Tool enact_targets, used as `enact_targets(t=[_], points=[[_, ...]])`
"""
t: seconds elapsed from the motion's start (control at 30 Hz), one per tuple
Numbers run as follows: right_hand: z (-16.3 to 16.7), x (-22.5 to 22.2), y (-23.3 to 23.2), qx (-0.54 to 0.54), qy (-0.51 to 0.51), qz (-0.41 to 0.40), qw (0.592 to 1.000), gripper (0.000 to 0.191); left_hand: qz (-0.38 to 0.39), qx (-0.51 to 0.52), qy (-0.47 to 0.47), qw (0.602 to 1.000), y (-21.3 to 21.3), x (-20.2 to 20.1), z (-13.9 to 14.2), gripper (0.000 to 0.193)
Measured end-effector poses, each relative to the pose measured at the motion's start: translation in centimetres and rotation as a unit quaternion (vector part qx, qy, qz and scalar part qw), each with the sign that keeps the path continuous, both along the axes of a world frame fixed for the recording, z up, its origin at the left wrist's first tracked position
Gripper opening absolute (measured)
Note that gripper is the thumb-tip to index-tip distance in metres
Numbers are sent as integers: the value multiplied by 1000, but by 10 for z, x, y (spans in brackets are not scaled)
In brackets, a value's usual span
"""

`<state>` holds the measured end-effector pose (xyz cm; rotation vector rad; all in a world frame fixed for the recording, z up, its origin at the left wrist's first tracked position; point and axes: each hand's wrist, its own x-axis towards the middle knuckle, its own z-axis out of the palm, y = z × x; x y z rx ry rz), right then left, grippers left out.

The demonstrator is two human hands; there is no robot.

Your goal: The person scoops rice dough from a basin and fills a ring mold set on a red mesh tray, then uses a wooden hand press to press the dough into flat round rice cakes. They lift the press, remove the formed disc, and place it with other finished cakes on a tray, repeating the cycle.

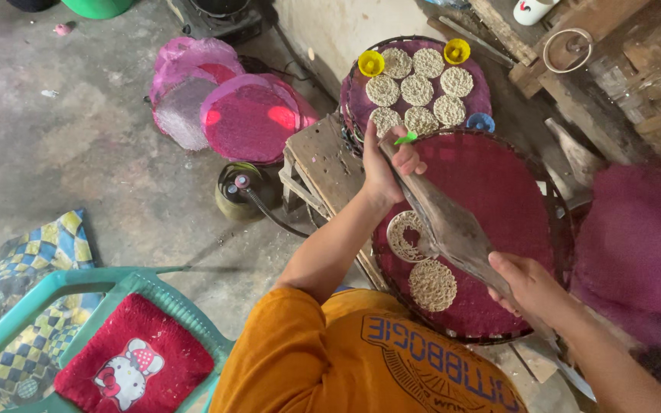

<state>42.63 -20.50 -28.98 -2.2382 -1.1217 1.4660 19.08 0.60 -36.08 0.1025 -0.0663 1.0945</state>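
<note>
Long wooden paddle held in both hands over a round woven tray.

The brown, tapered wooden paddle (453, 229) is grasped by the left hand (386, 164) at its far end and the right hand (528, 284) at its near end, each grip clenched around it. It is held across the dark-red round woven tray (514, 191), where two pale lacy noodle discs (431, 284) are laid near its blade.
</note>
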Motion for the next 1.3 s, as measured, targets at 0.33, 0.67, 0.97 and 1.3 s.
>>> enact_targets(t=[0.33, 0.67, 0.97, 1.3], points=[[-29, -6, -4, 158, 148, 95, 972, 56, -31, 108, 76, 991, 16, -41, 35, 79], [2, -20, -15, 323, 114, 9, 939, 69, 249, 579, 666, 398, -70, 5, 91, 47], [143, -37, -29, 559, -500, 136, 648, 33, 98, 729, 609, 298, -127, 66, 142, 28], [149, 57, -116, 513, -158, 123, 835, 47, 77, 820, 514, 240, -129, 57, 118, 22]])
